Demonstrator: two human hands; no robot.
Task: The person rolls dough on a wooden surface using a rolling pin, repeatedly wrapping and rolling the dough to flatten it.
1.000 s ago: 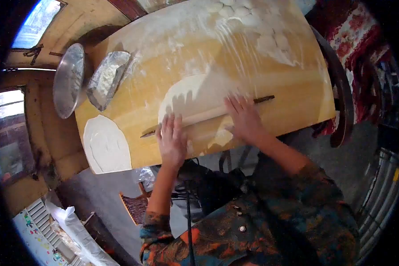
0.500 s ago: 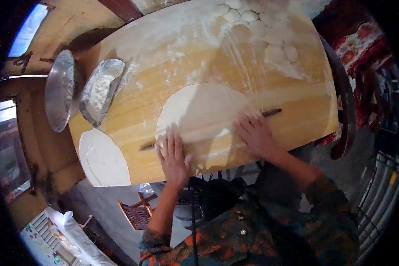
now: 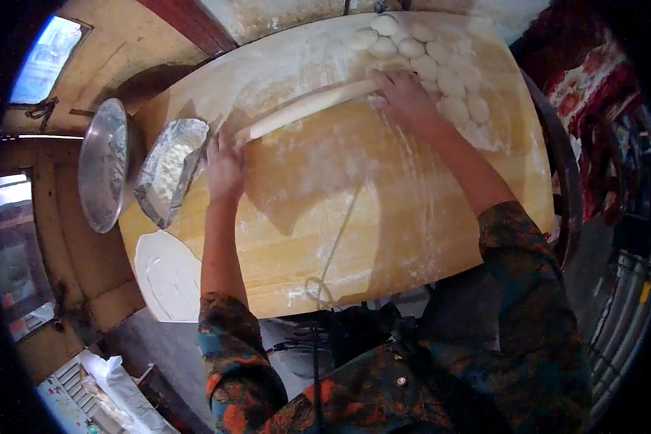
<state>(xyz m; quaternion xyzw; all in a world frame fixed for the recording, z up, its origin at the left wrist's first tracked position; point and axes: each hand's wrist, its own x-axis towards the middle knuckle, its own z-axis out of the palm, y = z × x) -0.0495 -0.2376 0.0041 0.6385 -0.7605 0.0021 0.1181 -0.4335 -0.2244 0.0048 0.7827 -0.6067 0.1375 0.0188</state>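
A rolling pin, its dark ends hidden, lies across the far half of the floured board with a sheet of dough (image 3: pixel 311 108) wound round it in a long pale roll. My left hand (image 3: pixel 226 165) is closed over its left end, near a torn-open bag of flour (image 3: pixel 169 170). At the other end, my right hand (image 3: pixel 406 101) has its fingers over the pin, close to several round dough balls (image 3: pixel 452 83). A flat rolled dough sheet (image 3: pixel 168 278) hangs over the board's near left edge.
The wooden board (image 3: pixel 318 224) is dusted with flour. A metal bowl (image 3: pixel 103 166) leans on its side past the left edge. A curved dark chair rail (image 3: pixel 568 181) stands along the right side, near red patterned cloth (image 3: pixel 589 79).
The dough sheet that lay spread in front of me is now wound on the rolling pin. Both hands have moved with it to the far side of the board.
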